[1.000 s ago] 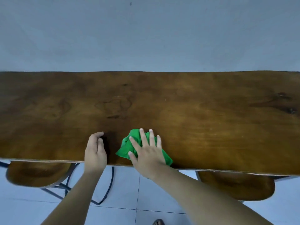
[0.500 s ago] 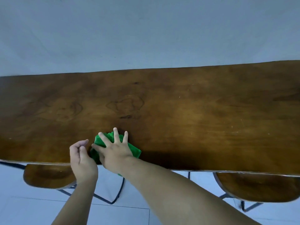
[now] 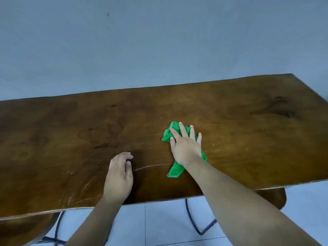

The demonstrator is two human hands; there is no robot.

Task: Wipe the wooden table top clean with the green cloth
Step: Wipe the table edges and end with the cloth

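Right hand [image 3: 185,146] presses crumpled green cloth [image 3: 174,168] flat on glossy wooden table top [image 3: 248,139]

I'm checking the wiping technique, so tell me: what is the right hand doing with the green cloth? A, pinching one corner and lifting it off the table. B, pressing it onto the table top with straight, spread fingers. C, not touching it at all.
B: the right hand lies on top of the green cloth with its fingers straight and spread, holding it down against the wooden table top.
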